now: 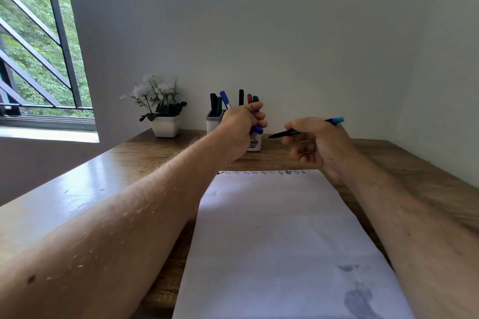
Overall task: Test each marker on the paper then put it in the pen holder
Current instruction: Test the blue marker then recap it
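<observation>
Table: A wide brown wooden top. Both arms reach out over it.
Paper: A big white sheet lies flat between the arms. A row of little colored test marks sits along its far edge. Gray smudges show near the close corner. The right arm hangs just above the sheet's right side, so I think it could drag across and smear fresh ink.
Left hand: It is lifted up in front of the holders. Its fingers are curled tight round a bunch of markers. Blue ends poke out below the fingers. I think one could slide out and roll off the table.
Right hand: It floats above the table, past the paper's far edge. The thumb and first finger pinch a black marker with a teal end. The other fingers hang loosely curled. The dark tip points left, toward the other hand. It looks bare, so it might mark skin, I guess.
Pen holders: Two small white cups stand by the wall. The left hand hides part of one. A bump could tip it.
</observation>
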Demonstrator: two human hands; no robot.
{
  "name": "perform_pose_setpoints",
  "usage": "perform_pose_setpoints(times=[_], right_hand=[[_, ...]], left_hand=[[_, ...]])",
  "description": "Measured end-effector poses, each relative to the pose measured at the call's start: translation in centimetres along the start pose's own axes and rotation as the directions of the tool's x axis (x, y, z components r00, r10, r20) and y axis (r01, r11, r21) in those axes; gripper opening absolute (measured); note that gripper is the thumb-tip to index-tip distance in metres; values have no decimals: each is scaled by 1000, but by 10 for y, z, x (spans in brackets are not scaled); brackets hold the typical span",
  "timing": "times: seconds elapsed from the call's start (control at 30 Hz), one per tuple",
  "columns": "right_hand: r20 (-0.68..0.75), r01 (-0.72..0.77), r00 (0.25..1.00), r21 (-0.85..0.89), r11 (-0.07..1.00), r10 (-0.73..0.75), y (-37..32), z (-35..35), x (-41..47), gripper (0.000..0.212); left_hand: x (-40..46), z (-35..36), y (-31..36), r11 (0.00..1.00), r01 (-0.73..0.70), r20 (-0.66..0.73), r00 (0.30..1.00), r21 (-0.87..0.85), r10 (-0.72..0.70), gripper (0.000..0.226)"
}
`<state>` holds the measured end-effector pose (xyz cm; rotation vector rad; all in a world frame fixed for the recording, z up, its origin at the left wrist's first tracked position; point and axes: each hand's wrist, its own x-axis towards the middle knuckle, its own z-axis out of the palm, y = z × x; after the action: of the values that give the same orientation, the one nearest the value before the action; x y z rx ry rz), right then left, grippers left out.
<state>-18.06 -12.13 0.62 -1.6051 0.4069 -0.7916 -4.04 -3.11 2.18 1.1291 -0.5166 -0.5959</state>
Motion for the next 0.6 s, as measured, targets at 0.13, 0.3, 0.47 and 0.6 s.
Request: perform_pose_setpoints(times=[0.13, 0.3, 0.47, 0.6], right_hand=[[-5, 19, 1000, 99, 995, -18, -2, 1, -2, 23], [-3, 73, 997, 89, 993, -73, -3, 1, 0, 9], [-4, 84, 996, 75, 994, -84, -1, 0, 2, 8], [6, 72, 997, 53, 996, -72, -1, 1, 2, 10]], left_hand=[[0, 0, -1, 999, 12, -14, 1000, -43, -12, 31], [2, -2, -2, 995, 47, -19, 999, -89, -49, 31], [3, -3, -4, 995, 46, 4, 999, -85, -46, 35], [2, -3, -4, 998, 36, 12, 999, -55, -36, 33]])
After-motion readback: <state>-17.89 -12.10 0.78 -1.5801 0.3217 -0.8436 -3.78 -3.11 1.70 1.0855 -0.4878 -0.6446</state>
